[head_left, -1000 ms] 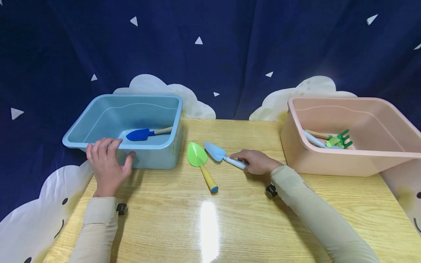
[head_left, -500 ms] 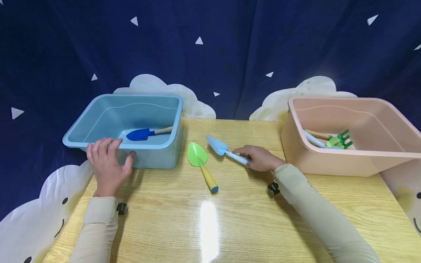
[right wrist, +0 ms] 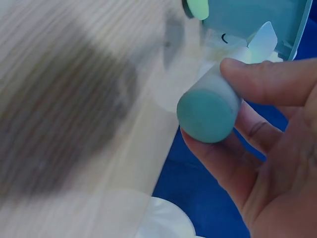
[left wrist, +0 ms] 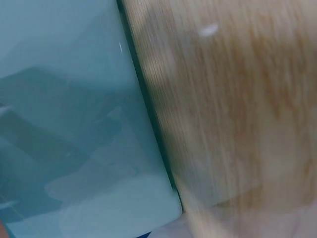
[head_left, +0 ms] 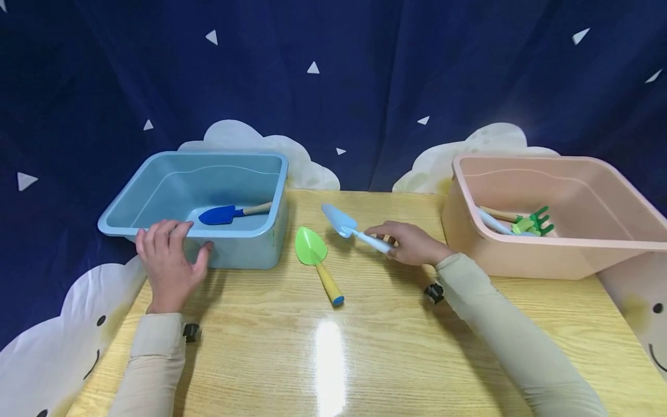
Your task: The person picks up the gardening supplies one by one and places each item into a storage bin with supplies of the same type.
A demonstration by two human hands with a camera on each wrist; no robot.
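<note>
Your worktop (head_left: 260, 359) looked like pale wood, streaked with fine grain under a glossy finish that threw back a bright stripe of light. The blue tub (head_left: 239, 252) and the pink tub (head_left: 521, 260) looked to you like smooth plastic with a soft sheen. The pale trowel (head_left: 341, 221) had a smooth blade that caught the light and a matt butt end. The lime trowel (head_left: 311, 248) had a smooth, slightly shiny blade. On the navy trowel (head_left: 217, 215), a smooth blade met what looked like a bare wooden handle. Your sleeves (head_left: 156, 347) were matt, creased cloth; the curtain (head_left: 333, 35) was matt cloth too.
</note>
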